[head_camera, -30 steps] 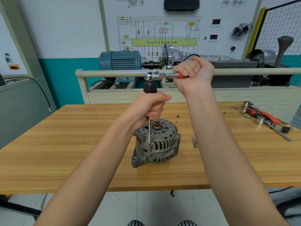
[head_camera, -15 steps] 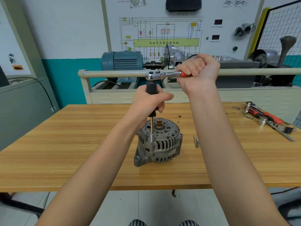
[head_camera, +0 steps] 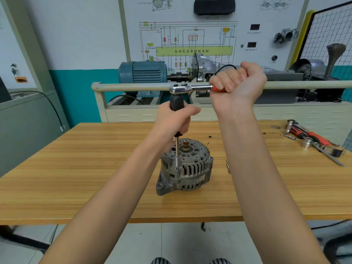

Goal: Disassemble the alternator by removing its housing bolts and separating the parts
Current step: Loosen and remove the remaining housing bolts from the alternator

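- The grey cast-metal alternator with slotted vents [head_camera: 185,166] stands shaft-up on the light wooden table [head_camera: 76,178], at the centre of the view and set back from the near edge.
- The left hand [head_camera: 171,122] is wrapped around the black-handled extension driver [head_camera: 176,105]; its steel shaft runs straight down to a housing bolt at 9 o'clock on the alternator's rim.
- The right hand [head_camera: 238,82] is fisted around the red grip of the chrome ratchet wrench [head_camera: 190,88], which sits across the driver's top, its handle pointing to 3 o'clock.
- Handling judgement: the alternator looks heavy, rigid and not fragile. Nothing clamps it, so it may twist under torque. The mounting lug at 7 o'clock and the vented barrel look the soundest places to hold; the brass-tipped shaft should be left alone.
- Room: bare table lies at 9 o'clock and at 6 o'clock for setting parts down.
- A small metal piece [head_camera: 228,165] lies just beside the alternator at 3 o'clock.
- Loose red-handled tools and sockets [head_camera: 312,139] sit well apart at 2 o'clock, near the table's right edge.
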`<state>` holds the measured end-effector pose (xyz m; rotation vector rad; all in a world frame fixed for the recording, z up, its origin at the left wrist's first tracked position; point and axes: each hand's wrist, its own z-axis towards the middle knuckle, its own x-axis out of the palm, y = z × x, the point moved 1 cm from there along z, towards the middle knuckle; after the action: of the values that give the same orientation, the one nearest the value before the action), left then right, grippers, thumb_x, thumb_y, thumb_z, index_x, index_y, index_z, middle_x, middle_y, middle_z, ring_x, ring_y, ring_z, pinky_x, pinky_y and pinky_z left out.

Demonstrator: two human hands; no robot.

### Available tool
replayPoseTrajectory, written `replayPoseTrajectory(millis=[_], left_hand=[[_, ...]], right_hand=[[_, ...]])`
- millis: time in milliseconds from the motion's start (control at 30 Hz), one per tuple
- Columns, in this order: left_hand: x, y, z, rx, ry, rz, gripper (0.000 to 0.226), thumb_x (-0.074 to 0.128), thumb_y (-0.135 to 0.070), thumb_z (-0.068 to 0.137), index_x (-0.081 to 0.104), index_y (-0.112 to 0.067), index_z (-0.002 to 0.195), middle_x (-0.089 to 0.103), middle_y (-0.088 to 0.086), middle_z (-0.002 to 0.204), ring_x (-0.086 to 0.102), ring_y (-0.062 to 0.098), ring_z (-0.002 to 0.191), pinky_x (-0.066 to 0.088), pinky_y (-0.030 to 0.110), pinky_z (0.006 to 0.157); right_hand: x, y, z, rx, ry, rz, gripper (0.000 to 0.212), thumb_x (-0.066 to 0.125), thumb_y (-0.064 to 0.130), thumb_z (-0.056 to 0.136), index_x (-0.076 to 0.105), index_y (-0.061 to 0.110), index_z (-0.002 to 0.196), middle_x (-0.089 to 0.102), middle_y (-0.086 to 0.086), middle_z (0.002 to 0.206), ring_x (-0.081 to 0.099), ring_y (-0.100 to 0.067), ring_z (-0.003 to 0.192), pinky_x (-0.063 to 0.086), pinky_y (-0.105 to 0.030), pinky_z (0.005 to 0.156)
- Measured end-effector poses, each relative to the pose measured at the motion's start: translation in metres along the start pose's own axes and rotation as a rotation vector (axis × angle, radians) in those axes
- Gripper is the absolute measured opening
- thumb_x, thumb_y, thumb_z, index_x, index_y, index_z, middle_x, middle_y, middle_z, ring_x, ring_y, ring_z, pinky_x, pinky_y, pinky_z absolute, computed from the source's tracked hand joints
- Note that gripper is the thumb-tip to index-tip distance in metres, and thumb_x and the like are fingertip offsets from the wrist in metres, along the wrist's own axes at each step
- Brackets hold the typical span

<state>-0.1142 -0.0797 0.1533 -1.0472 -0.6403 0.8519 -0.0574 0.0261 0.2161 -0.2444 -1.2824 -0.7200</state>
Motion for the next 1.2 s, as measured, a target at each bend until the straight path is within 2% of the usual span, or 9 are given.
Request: replayPoseTrajectory(millis=[67, 133, 333, 400, 567, 667, 767, 967, 1200], left_hand=[[-0.006, -0.003, 0.000, -0.025, 0.206, -0.091, 0.043, 0.058, -0.001, 0.089, 0.040, -0.017, 0.054, 0.032, -0.005, 0.044, 0.027, 0.009, 0.038, 0.025, 0.020, 0.041], [-0.007, -0.004, 0.002, -0.054, 0.253, -0.069, 0.051, 0.054, 0.000, 0.090, 0.035, -0.021, 0.047, 0.028, -0.006, 0.040, 0.022, 0.008, 0.033, 0.020, 0.018, 0.038], [0.003, 0.001, 0.007, -0.082, -0.170, -0.005, 0.036, 0.053, 0.001, 0.087, 0.036, -0.017, 0.061, 0.030, -0.006, 0.043, 0.021, 0.010, 0.036, 0.019, 0.019, 0.039], [0.004, 0.002, 0.005, -0.061, -0.197, 0.030, 0.033, 0.055, 0.000, 0.086, 0.038, -0.016, 0.063, 0.033, -0.004, 0.045, 0.025, 0.011, 0.037, 0.022, 0.019, 0.039], [-0.009, -0.006, 0.001, -0.046, 0.140, 0.019, 0.039, 0.062, -0.002, 0.086, 0.041, -0.016, 0.057, 0.036, -0.002, 0.047, 0.031, 0.014, 0.041, 0.029, 0.022, 0.043], [-0.008, -0.008, 0.003, -0.077, 0.229, 0.024, 0.044, 0.059, -0.004, 0.089, 0.038, -0.017, 0.052, 0.034, -0.004, 0.044, 0.028, 0.012, 0.037, 0.026, 0.020, 0.042], [-0.001, -0.006, 0.004, -0.093, 0.101, 0.065, 0.048, 0.057, -0.002, 0.090, 0.035, -0.018, 0.051, 0.029, -0.006, 0.040, 0.021, 0.010, 0.033, 0.019, 0.017, 0.039], [0.012, 0.000, 0.001, -0.029, -0.250, 0.128, 0.032, 0.057, -0.001, 0.085, 0.038, -0.016, 0.064, 0.033, 0.002, 0.053, 0.027, 0.014, 0.040, 0.024, 0.022, 0.041], [-0.005, -0.010, 0.001, -0.067, 0.212, 0.058, 0.044, 0.061, 0.001, 0.086, 0.040, -0.016, 0.052, 0.035, -0.003, 0.044, 0.030, 0.013, 0.038, 0.027, 0.021, 0.041]], right_hand=[[0.000, 0.001, 0.009, 0.123, -0.024, 0.029, 0.051, 0.039, 0.008, 0.091, 0.028, 0.019, 0.042, 0.019, 0.007, 0.037, 0.015, -0.009, 0.029, 0.015, -0.016, 0.037], [0.000, -0.002, 0.014, 0.186, -0.032, 0.049, 0.051, 0.039, 0.008, 0.091, 0.027, 0.018, 0.042, 0.020, 0.008, 0.035, 0.016, -0.008, 0.027, 0.015, -0.014, 0.036], [0.002, -0.010, -0.005, -0.085, 0.038, -0.034, 0.050, 0.039, 0.007, 0.092, 0.025, 0.020, 0.046, 0.016, 0.006, 0.040, 0.013, -0.011, 0.033, 0.017, -0.020, 0.038], [0.002, -0.011, -0.012, -0.154, 0.071, -0.057, 0.051, 0.039, 0.007, 0.092, 0.025, 0.021, 0.045, 0.017, 0.005, 0.041, 0.013, -0.011, 0.034, 0.019, -0.021, 0.038], [-0.001, 0.000, 0.003, 0.068, -0.006, 0.017, 0.052, 0.038, 0.008, 0.092, 0.028, 0.020, 0.042, 0.019, 0.007, 0.038, 0.014, -0.010, 0.030, 0.016, -0.018, 0.036], [-0.004, 0.000, 0.008, 0.154, -0.046, 0.097, 0.051, 0.038, 0.008, 0.092, 0.027, 0.018, 0.043, 0.020, 0.008, 0.035, 0.016, -0.009, 0.027, 0.016, -0.015, 0.035], [-0.004, 0.001, -0.001, 0.061, 0.004, 0.052, 0.055, 0.037, 0.008, 0.092, 0.031, 0.018, 0.038, 0.019, 0.007, 0.037, 0.015, -0.010, 0.030, 0.016, -0.018, 0.036], [-0.001, -0.003, -0.023, -0.183, 0.106, -0.070, 0.059, 0.037, 0.009, 0.096, 0.028, 0.021, 0.039, 0.017, 0.006, 0.039, 0.015, -0.011, 0.033, 0.021, -0.023, 0.037], [0.001, 0.003, 0.004, 0.127, -0.034, 0.032, 0.051, 0.038, 0.008, 0.092, 0.027, 0.019, 0.044, 0.019, 0.008, 0.037, 0.015, -0.009, 0.029, 0.015, -0.017, 0.035]])
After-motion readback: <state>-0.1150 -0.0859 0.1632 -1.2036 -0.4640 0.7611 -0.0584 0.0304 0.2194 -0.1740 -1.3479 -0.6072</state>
